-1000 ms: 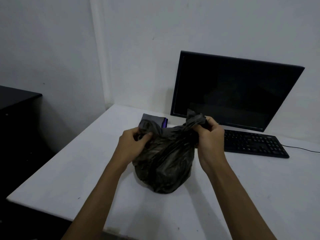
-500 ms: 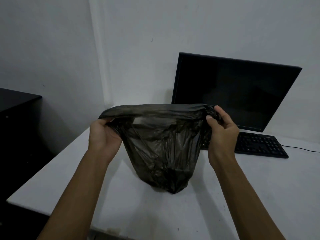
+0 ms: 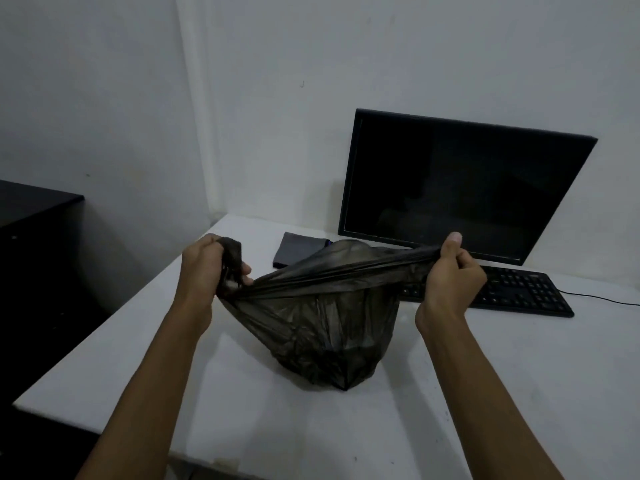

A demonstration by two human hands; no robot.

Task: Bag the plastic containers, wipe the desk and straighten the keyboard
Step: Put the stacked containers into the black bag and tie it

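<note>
A dark plastic bag [image 3: 325, 327] sits bulging on the white table [image 3: 519, 393], its mouth stretched taut sideways. The left hand [image 3: 207, 271] clenches one bunched end in a fist; the right hand [image 3: 450, 282], raised slightly higher, pinches the other end. Behind lie a folded grey cloth [image 3: 298, 249], black keyboard [image 3: 519, 292] and dark monitor [image 3: 460, 185]
</note>
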